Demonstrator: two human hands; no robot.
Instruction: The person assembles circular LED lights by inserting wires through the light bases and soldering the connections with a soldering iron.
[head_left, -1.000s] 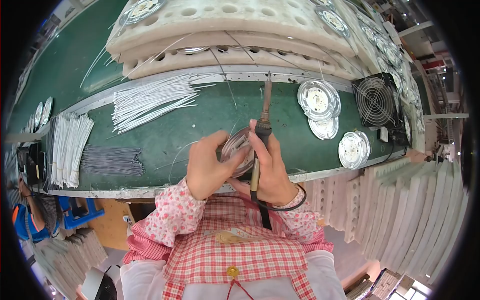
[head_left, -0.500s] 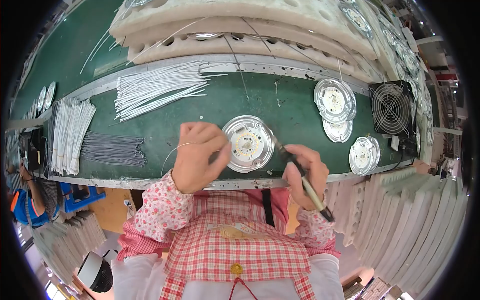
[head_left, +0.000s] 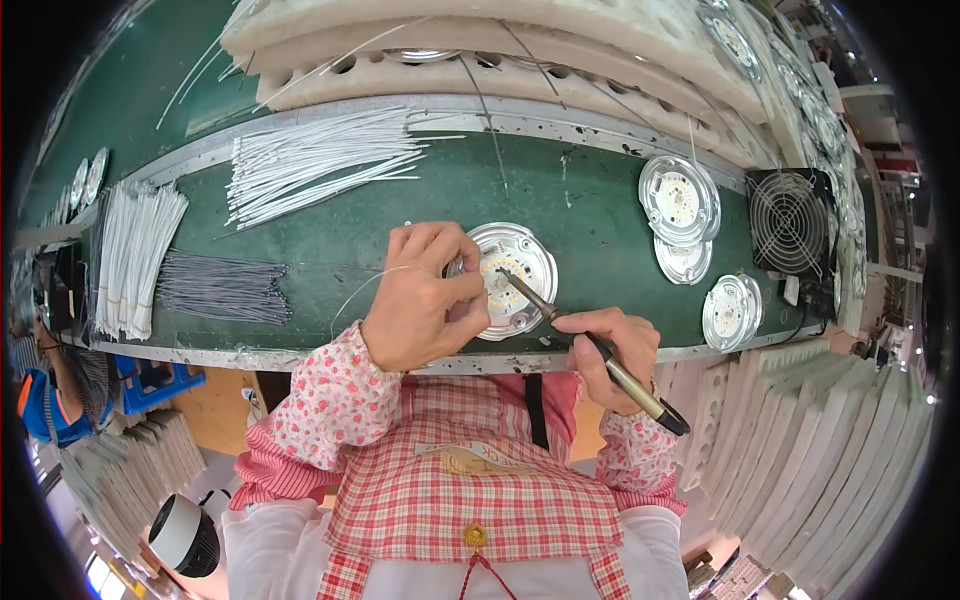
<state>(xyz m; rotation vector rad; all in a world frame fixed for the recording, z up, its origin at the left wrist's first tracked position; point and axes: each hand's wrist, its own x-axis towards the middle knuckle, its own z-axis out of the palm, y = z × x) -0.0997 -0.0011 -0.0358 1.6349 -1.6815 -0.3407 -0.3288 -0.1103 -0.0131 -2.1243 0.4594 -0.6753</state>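
Note:
A round silver LED lamp plate [head_left: 533, 268] lies on the green bench in front of me. My right hand [head_left: 618, 352] is closed around a soldering iron [head_left: 632, 386], whose tip meets the middle of the plate's LED board. Over the plate's left edge, my left hand [head_left: 425, 298] pinches a thin solder wire [head_left: 352, 296] that loops out behind it. The wire's working end is hidden by my fingers.
White wires [head_left: 300, 165] lie loose at the back, with bundled white wires [head_left: 135, 260] and grey wires [head_left: 222, 287] to the left. More lamp plates [head_left: 680, 200] sit on the right near a black fan [head_left: 790, 222]. Foam trays [head_left: 480, 85] are stacked behind.
The soldering iron's tip has swung left from the plate's right rim onto its centre. My left hand has shifted right and slightly up, over the plate's left part.

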